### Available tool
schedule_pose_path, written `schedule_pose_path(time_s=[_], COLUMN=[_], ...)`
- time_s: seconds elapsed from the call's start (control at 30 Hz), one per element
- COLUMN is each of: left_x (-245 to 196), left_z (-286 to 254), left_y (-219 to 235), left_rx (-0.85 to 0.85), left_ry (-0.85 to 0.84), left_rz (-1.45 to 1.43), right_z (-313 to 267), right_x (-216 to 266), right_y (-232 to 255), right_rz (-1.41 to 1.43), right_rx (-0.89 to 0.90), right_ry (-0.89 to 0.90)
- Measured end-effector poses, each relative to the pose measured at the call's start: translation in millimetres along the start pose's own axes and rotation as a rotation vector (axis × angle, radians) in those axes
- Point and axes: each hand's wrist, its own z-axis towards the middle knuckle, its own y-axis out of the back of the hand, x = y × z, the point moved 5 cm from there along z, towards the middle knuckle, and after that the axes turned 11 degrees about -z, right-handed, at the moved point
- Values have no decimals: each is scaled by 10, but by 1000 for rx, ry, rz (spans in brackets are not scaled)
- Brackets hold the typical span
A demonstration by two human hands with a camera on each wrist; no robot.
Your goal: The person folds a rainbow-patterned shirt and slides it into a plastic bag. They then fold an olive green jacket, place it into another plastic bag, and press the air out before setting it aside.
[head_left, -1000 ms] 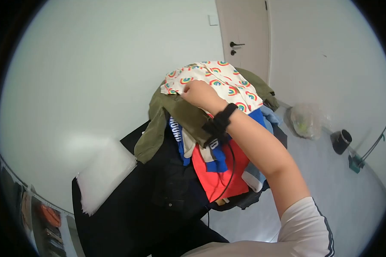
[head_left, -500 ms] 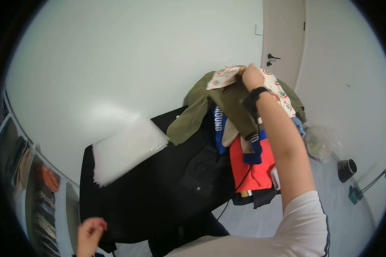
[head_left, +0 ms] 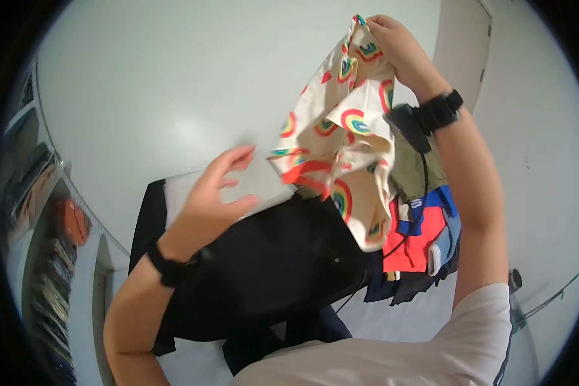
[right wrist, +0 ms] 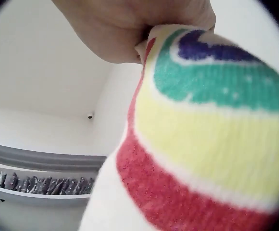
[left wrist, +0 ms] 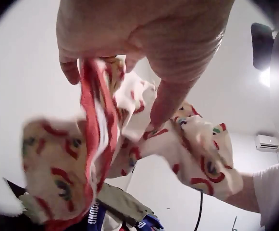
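Observation:
A cream garment with a rainbow print (head_left: 360,128) hangs in the air over the black table (head_left: 251,283). High at its top edge, my right hand (head_left: 408,55) pinches the cloth. My left hand (head_left: 209,202), to the left of the garment, has its thumb and fingers spread apart, and a gap shows between it and the cloth in the head view. In the left wrist view the left-hand fingers (left wrist: 170,98) overlap the garment's red-edged folds (left wrist: 98,130). Printed cloth (right wrist: 202,125) fills much of the right wrist view, just below the right hand.
A pile of clothes lies at the table's right end, with an olive garment (head_left: 418,161) and a red one (head_left: 412,244) in it. Clear plastic bags (head_left: 267,177) lie at the back left. Shelves (head_left: 96,309) holding packed items stand at left.
My right hand has lifted the rainbow-print garment off the pile and brought it up and leftward. My left hand has risen from the table's front left corner toward the garment.

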Motion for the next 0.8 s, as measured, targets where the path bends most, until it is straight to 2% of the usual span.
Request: schedule_pose_path(time_s=[0.03, 0.1, 0.17, 0.23, 0.3, 0.33, 0.37, 0.43, 0.47, 0.5, 0.57, 0.63, 0.7, 0.73, 0.77, 0.8], left_x=[45, 15, 96, 197, 378, 444, 509, 682, 691, 606, 481, 355, 311, 312, 303, 282], left_z=[11, 0, -25, -44, -66, -93, -91, -48, -32, -21, 4, 28, 55, 57, 47, 27], left_y=[-32, -43, 29, 170, 383, 477, 599, 833, 925, 1042, 1174, 1279, 1375, 1438, 1499, 1543], left_rx=[-23, -114, -186, -247, -205, -262, -264, -198, -202, -261, -320, -428, -432, -445, -456, -426], left_ry=[5, -247, -209, -167, -36, 91, 98, 219, 228, 220, 223, 123, 134, 143, 151, 216], left_rz=[-4, 114, 131, 149, 135, -118, -115, -310, -306, -318, -322, -301, -300, -268, -237, -92], right_z=[-117, -295, -492, -604, -668, -669, -694, -826, -806, -853, -1035, -1132, -1185, -1183, -1185, -1195], right_x=[130, 311, 441, 483, 475, 398, 369, 374, 202, 154, 131, 97, -181, -310, -416, -496], right_y=[-149, -366, -556, -637, -674, -708, -713, -759, -790, -824, -869, -920, -986, -996, -986, -955], right_rz=[127, 226, 352, 357, 301, 277, 282, 174, 70, 80, -325, -282, -338, -327, -318, -396], right_rx=[119, 169, 278, 329, 418, 456, 462, 588, 602, 608, 587, 598, 724, 654, 657, 646], right_ry=[-40, -60, -175, -189, -142, -146, -148, -88, -14, -17, 188, 142, 48, 88, 79, -39])
